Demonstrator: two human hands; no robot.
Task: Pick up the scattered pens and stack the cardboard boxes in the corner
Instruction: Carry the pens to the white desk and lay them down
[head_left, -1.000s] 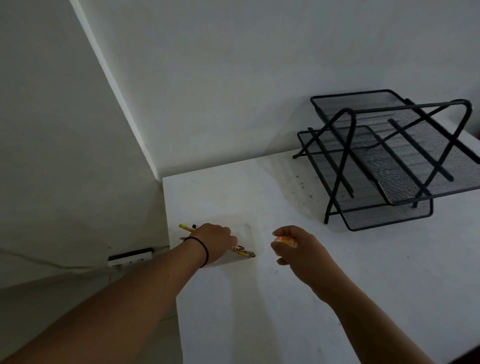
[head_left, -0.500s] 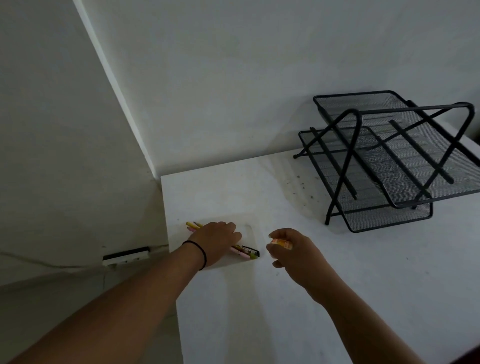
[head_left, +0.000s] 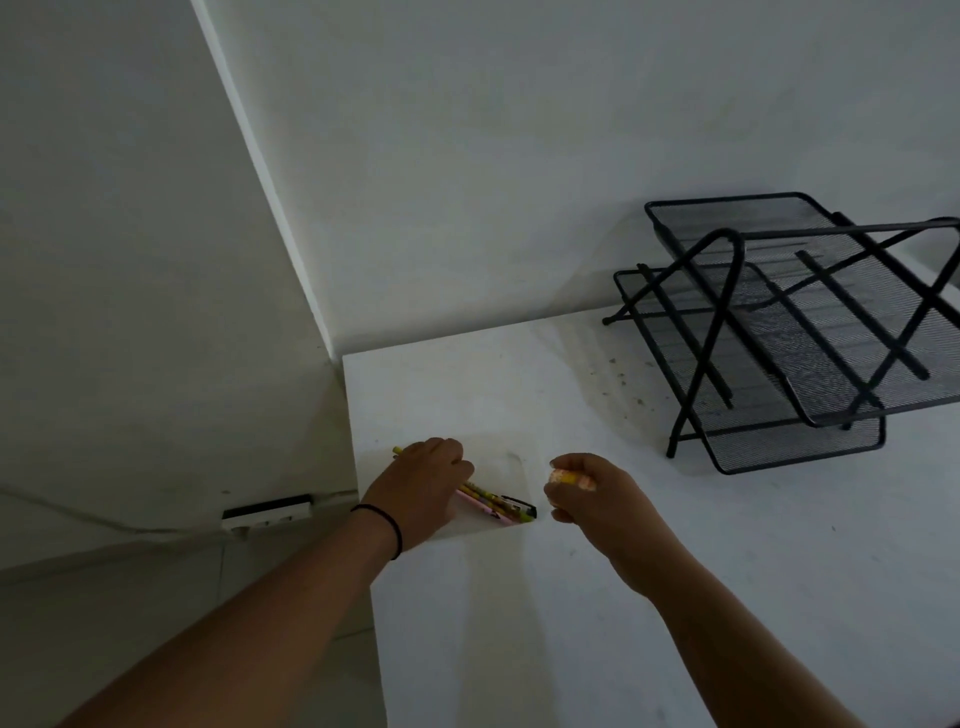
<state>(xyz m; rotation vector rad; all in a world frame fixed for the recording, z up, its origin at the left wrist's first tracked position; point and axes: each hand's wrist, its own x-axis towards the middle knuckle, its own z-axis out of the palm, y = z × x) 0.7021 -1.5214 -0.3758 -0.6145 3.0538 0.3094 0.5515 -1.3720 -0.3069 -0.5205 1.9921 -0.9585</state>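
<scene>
A small bundle of pens (head_left: 496, 503), yellow, pink and dark-tipped, lies on a white tray (head_left: 511, 457) near the left edge of the white desk (head_left: 675, 597). My left hand (head_left: 423, 486) covers the bundle's middle, with fingers curled over the pens; their ends stick out on both sides. My right hand (head_left: 592, 496) hovers just right of the tray and pinches a small yellow-orange object (head_left: 566, 477) between thumb and fingers. No cardboard boxes are in view.
A black mesh two-tier letter tray (head_left: 810, 332) stands at the back right of the desk. White walls meet in a corner behind. A white power strip (head_left: 267, 515) lies on the floor left of the desk.
My left hand has gathered more pens together on the white tray; a pink pen and a dark tip now show beside the yellow one. My right hand stays almost still.
</scene>
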